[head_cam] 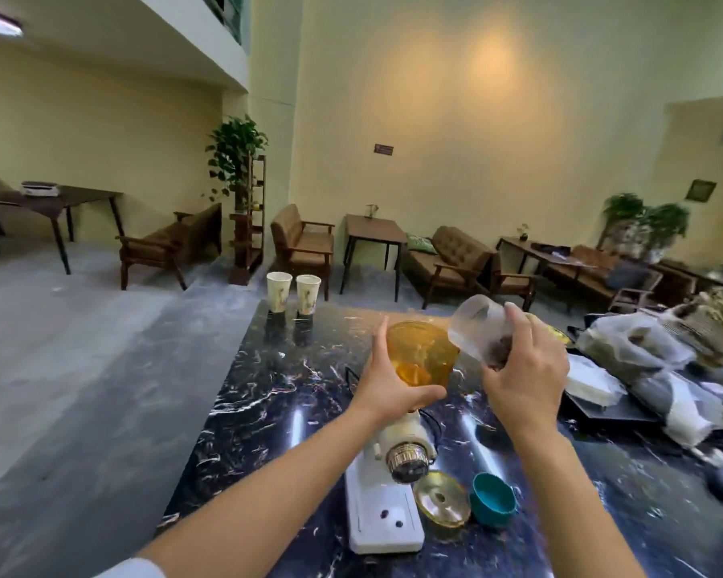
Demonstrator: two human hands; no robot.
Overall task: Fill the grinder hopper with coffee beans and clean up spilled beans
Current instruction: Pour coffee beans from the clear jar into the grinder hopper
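Observation:
A white coffee grinder [387,506] stands on the dark marble counter [276,394], topped by an amber see-through hopper [424,348]. My left hand [387,381] grips the hopper's lower left side. My right hand [526,377] holds a clear plastic jar [483,327] with brown coffee beans inside, tilted beside the hopper's right rim with its bottom pointing up and away. Whether the jar's mouth is over the hopper I cannot tell. The hopper's amber lid [441,500] lies flat on the counter by the grinder's base. Two dark beans [391,518] rest on the grinder's white tray.
A teal bowl [493,500] sits right of the lid. Two paper cups [294,292] stand at the counter's far left corner. Plastic bags [643,348], a white folded cloth and a dark tray crowd the counter's right side. The counter's left edge drops to grey floor.

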